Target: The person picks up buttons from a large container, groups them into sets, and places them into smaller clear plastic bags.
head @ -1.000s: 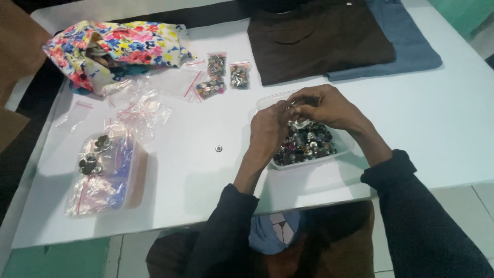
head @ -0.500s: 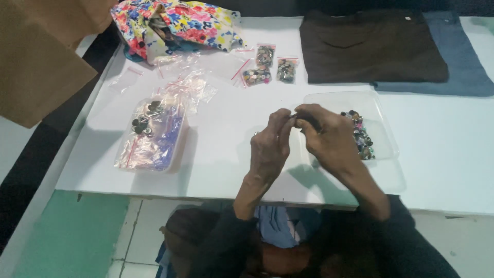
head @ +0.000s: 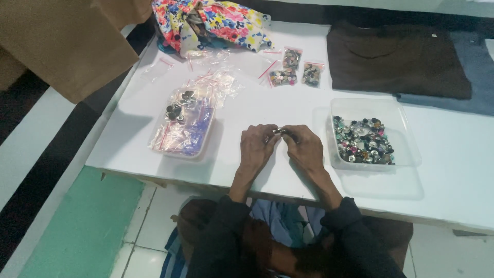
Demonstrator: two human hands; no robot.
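Both hands meet over the bare middle of the white table (head: 453, 170), near its front edge. The left hand (head: 257, 146) and the right hand (head: 304, 149) pinch one small dark button (head: 280, 132) between their fingertips, just above the tabletop; it is too small to tell its shape.

The grip looks thin. If a fingertip slips, the button can drop, roll across the smooth top and go over the near edge to the tiled floor (head: 144, 226).

Just right of the right hand sits a clear tray (head: 406, 136) heaped with mixed buttons (head: 363, 140). A careless sweep of that wrist or sleeve could knock its near wall and scatter them.

To the left lies a plastic box (head: 182, 131) piled with small clear bags (head: 216, 85), loose and light enough to slide if brushed. Two filled bags (head: 296, 72) lie farther off, beside floral fabric (head: 216, 23) and folded brown cloth (head: 396, 59), well apart from the hands.
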